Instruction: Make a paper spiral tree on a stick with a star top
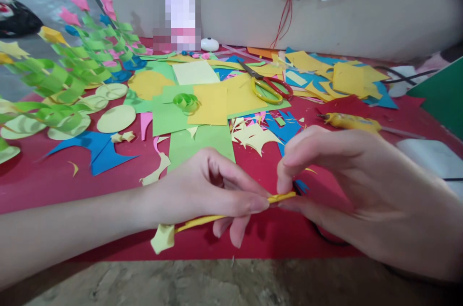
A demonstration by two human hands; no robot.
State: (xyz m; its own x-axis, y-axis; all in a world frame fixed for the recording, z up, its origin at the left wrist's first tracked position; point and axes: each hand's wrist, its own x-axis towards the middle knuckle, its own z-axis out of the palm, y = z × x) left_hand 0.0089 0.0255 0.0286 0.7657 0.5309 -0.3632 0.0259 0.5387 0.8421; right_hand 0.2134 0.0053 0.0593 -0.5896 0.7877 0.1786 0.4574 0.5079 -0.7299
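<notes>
My left hand point(213, 188) pinches a thin rolled yellow paper stem point(198, 222) between thumb and fingers, near the table's front edge. At the stem's left end is a small folded pale yellow paper star point(162, 239), below my left wrist. The stem's other end sticks out past my left thumb. There my right hand point(361, 185) closes in from the right, its thumb under the tip and its bent index finger on top. Part of the stem is hidden behind my left hand.
Finished paper flowers point(72, 65) with curled green leaves stand at the left. Scissors point(265, 84) lie on green and yellow paper sheets. A yellow glue gun point(350, 122) rests behind my right hand. Blue scraps point(94, 149) and pale paper circles point(116, 119) cover the red table point(144, 248).
</notes>
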